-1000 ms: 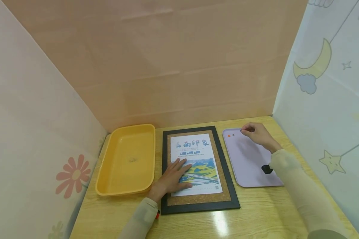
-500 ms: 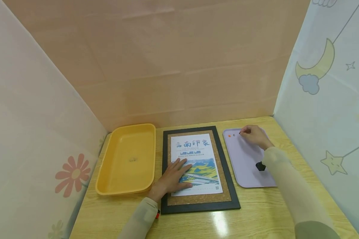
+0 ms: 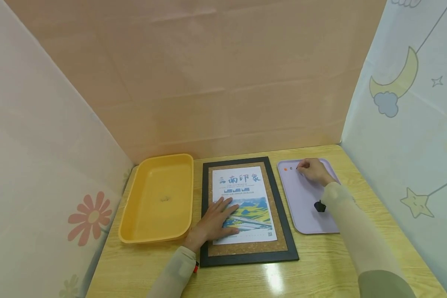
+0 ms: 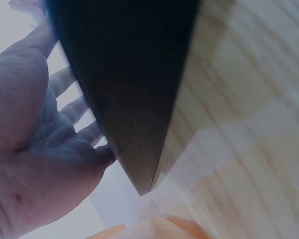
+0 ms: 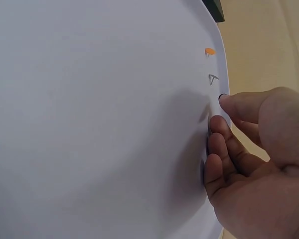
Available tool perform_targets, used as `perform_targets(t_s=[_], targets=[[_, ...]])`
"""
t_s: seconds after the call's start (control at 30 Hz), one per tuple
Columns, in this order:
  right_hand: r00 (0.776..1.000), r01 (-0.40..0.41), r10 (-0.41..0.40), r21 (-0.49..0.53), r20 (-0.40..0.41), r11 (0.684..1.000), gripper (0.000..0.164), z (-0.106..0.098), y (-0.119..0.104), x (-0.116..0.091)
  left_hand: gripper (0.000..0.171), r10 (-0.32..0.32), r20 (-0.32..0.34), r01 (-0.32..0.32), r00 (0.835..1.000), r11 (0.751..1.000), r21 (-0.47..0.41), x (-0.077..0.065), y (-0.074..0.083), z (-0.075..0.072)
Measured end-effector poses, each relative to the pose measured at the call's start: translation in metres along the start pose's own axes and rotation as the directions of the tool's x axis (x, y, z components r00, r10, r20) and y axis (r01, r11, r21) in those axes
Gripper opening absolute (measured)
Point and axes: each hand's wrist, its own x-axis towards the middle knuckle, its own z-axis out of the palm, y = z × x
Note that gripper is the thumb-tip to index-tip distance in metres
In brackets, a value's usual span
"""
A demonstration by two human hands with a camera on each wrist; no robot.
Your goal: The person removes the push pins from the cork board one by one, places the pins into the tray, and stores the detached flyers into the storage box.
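Note:
My left hand (image 3: 217,219) lies with spread fingers on a printed poster (image 3: 242,186), over its lower left part. The poster sits on a cork board (image 3: 260,247) with a black frame (image 3: 249,262). In the left wrist view, the dark frame edge (image 4: 129,99) hides part of my fingers. Over the far end of a lilac tray (image 3: 298,198), my right hand (image 3: 314,170) pinches a small black thumbtack (image 5: 223,97) between thumb and forefinger; mostly its dark edge shows. Beside it in the tray lie an orange thumbtack (image 5: 210,51) and a silver thumbtack (image 5: 213,78).
A yellow bin (image 3: 156,198) stands left of the board on the wooden table (image 3: 305,265). A tan backdrop (image 3: 223,103) rises behind the table, with pale patterned walls at both sides. A small black device (image 3: 320,206) shows at my right wrist.
My right hand has moved slightly left and toward me over the tray, coming closer to the silver thumbtack, with the black thumbtack in its fingertips. My left hand has stayed in place.

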Motion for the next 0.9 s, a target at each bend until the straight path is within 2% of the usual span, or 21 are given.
perform_targets(t_s=[0.53,0.9], targets=[[0.998,-0.059,0.059,0.012,-0.014,0.998,0.024,0.007,0.010,0.012,0.084,-0.031,0.016,0.031,0.999,1.000,0.002,0.001,0.001,0.000],[0.997,-0.071,0.070,-0.019,-0.024,0.997,0.022,0.009,0.004,0.014,0.085,-0.036,0.019,0.036,0.999,0.999,0.005,0.004,-0.001,0.001]])
